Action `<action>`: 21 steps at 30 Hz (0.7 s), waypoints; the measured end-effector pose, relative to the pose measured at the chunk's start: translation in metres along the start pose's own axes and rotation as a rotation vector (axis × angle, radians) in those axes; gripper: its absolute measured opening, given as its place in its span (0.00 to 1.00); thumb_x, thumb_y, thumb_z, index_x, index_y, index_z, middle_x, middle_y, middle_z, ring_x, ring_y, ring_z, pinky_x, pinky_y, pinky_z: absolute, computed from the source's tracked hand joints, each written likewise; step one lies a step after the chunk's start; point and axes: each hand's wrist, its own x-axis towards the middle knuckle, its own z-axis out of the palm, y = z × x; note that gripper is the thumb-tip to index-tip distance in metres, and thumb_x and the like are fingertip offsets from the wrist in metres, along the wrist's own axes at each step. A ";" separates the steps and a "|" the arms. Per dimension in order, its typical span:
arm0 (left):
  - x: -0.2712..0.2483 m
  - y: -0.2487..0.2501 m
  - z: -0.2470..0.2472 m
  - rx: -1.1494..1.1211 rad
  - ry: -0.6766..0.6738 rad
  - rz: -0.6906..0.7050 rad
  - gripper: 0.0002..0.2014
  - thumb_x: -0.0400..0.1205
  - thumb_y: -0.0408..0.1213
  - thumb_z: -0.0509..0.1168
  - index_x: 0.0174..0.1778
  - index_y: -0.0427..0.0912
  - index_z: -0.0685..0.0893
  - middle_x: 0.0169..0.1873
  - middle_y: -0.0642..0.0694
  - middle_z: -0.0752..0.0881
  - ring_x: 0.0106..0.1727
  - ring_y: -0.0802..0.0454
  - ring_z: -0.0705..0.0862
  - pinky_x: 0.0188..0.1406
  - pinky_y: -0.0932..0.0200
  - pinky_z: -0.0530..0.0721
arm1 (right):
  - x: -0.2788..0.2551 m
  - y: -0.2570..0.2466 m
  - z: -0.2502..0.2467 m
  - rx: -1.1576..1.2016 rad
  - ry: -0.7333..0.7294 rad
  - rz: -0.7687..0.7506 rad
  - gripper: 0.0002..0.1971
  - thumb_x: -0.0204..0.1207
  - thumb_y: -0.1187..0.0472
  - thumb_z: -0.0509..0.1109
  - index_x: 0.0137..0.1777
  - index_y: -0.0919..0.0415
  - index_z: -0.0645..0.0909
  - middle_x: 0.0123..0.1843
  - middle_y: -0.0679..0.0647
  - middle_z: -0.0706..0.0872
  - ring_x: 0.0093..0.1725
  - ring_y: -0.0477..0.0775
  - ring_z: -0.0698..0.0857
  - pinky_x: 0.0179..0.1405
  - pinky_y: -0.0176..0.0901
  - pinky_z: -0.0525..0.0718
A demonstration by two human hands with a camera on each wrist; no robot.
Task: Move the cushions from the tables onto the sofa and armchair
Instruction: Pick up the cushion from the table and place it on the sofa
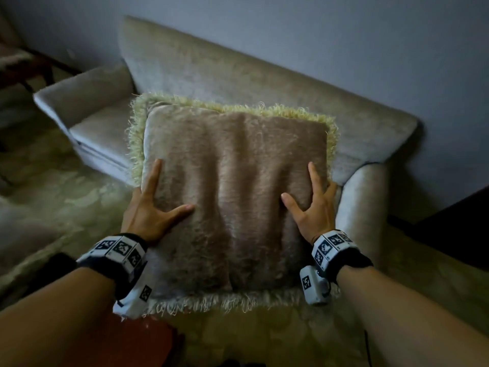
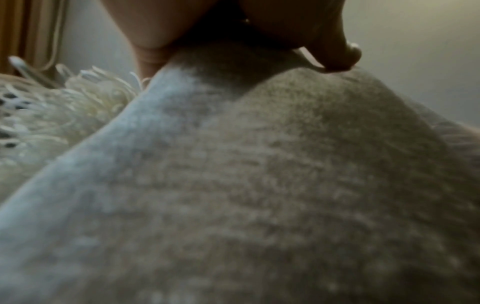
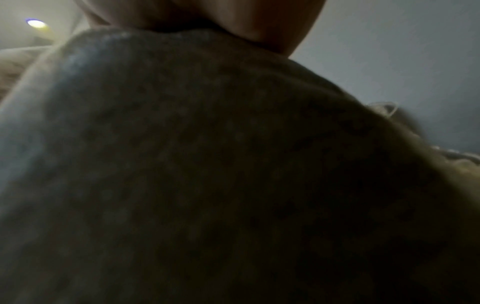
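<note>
You hold the cushion (image 1: pixel 232 197) up in front of you, between your two hands, its tan plush face toward you and its pale fringe (image 1: pixel 238 108) running round the edge. It hangs in the air before the sofa (image 1: pixel 211 72), covering much of the seat from your view; whether its far edge touches the sofa cannot be told.

Your left hand (image 1: pixel 150 210) is on the cushion's left side, forefinger straight up along the edge, thumb spread across the front face, the other fingers out of sight behind. Your right hand (image 1: pixel 312 205) mirrors it on the right side, thumb on the front, forefinger pointing up, the rest wrapped behind. So each hand clamps the cushion between thumb and hidden fingers.

In the left wrist view the plush fills the frame, with your thumb (image 2: pixel 342 53) pressing into a ridge of it and the fringe bunched at the left. The right wrist view is dark and blurred, mostly plush under your palm.

Beyond the cushion, the sofa stands against a grey wall (image 1: pixel 344 35), one armrest far left, the other near right. A patterned carpet (image 1: pixel 66 186) lies underneath.
</note>
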 end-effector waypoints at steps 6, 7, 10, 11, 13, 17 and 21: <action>0.071 0.067 0.067 0.054 -0.091 0.102 0.56 0.57 0.69 0.76 0.77 0.84 0.47 0.75 0.36 0.72 0.71 0.34 0.78 0.70 0.37 0.78 | 0.057 0.058 -0.039 0.031 0.101 0.089 0.46 0.68 0.30 0.70 0.83 0.27 0.50 0.83 0.60 0.54 0.81 0.65 0.66 0.78 0.60 0.72; 0.085 0.073 0.080 0.064 -0.106 0.112 0.57 0.58 0.67 0.77 0.78 0.84 0.47 0.75 0.35 0.72 0.71 0.34 0.78 0.69 0.38 0.78 | 0.066 0.065 -0.042 0.032 0.112 0.117 0.46 0.70 0.34 0.73 0.84 0.30 0.51 0.82 0.60 0.54 0.81 0.65 0.66 0.76 0.55 0.71; 0.134 0.088 0.118 0.032 -0.182 0.139 0.60 0.53 0.72 0.75 0.78 0.83 0.46 0.77 0.38 0.71 0.71 0.36 0.78 0.69 0.37 0.79 | 0.098 0.089 -0.048 0.019 0.142 0.168 0.45 0.72 0.41 0.76 0.85 0.34 0.53 0.82 0.58 0.56 0.79 0.64 0.67 0.71 0.51 0.71; 0.154 0.091 0.133 0.017 -0.208 0.150 0.61 0.52 0.74 0.74 0.78 0.83 0.46 0.78 0.39 0.70 0.72 0.37 0.78 0.69 0.36 0.79 | 0.112 0.098 -0.049 0.005 0.151 0.185 0.45 0.72 0.41 0.76 0.85 0.34 0.53 0.82 0.58 0.56 0.79 0.65 0.67 0.72 0.53 0.71; 0.195 0.096 0.164 0.010 -0.261 0.180 0.61 0.50 0.77 0.73 0.78 0.84 0.46 0.79 0.41 0.69 0.73 0.37 0.77 0.70 0.35 0.78 | 0.138 0.114 -0.048 -0.042 0.164 0.237 0.46 0.72 0.41 0.76 0.85 0.35 0.53 0.82 0.60 0.57 0.79 0.65 0.67 0.73 0.53 0.70; 0.265 0.117 0.222 0.017 -0.323 0.204 0.61 0.52 0.73 0.76 0.78 0.84 0.46 0.81 0.43 0.68 0.75 0.39 0.75 0.71 0.37 0.77 | 0.195 0.150 -0.045 -0.019 0.228 0.278 0.48 0.69 0.40 0.78 0.85 0.33 0.54 0.82 0.57 0.58 0.81 0.63 0.65 0.75 0.53 0.68; 0.320 0.138 0.273 0.024 -0.353 0.270 0.62 0.55 0.66 0.80 0.80 0.80 0.46 0.85 0.50 0.61 0.81 0.44 0.68 0.75 0.41 0.74 | 0.241 0.185 -0.044 0.008 0.239 0.339 0.49 0.67 0.40 0.79 0.85 0.34 0.55 0.83 0.56 0.57 0.82 0.61 0.64 0.76 0.52 0.66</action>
